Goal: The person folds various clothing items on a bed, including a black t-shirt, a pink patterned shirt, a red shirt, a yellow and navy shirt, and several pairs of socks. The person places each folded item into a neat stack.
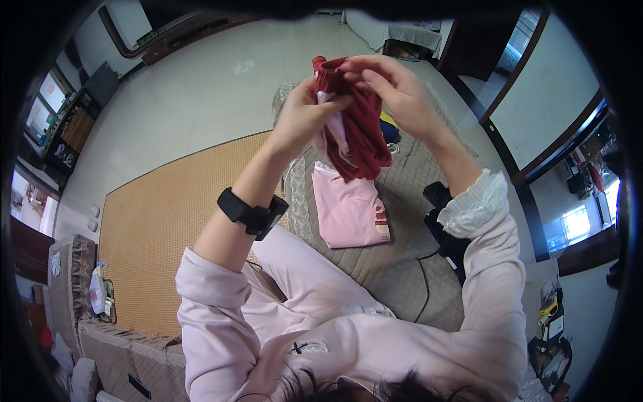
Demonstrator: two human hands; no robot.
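A dark red garment (359,130) with a gathered, elastic-looking edge hangs bunched in the air before me. My left hand (314,108) grips its left side, where a pale pink and white part shows. At its upper right is my right hand (389,88), fingers bent against the red cloth; the fingertips are blurred and partly hidden, so their hold is unclear. Below the garment, a folded pink garment (349,213) with a printed figure lies flat on a quilted grey-brown cover (402,261). A dark blue and yellow item (388,126) sits partly hidden behind the red cloth.
A woven mat (186,201) spreads to the left of the quilted cover. Black items (447,231) with a black cable (427,286) lie near my right forearm. A padded sofa (130,357) borders the lower left, with a dark phone-like object (139,386) on it.
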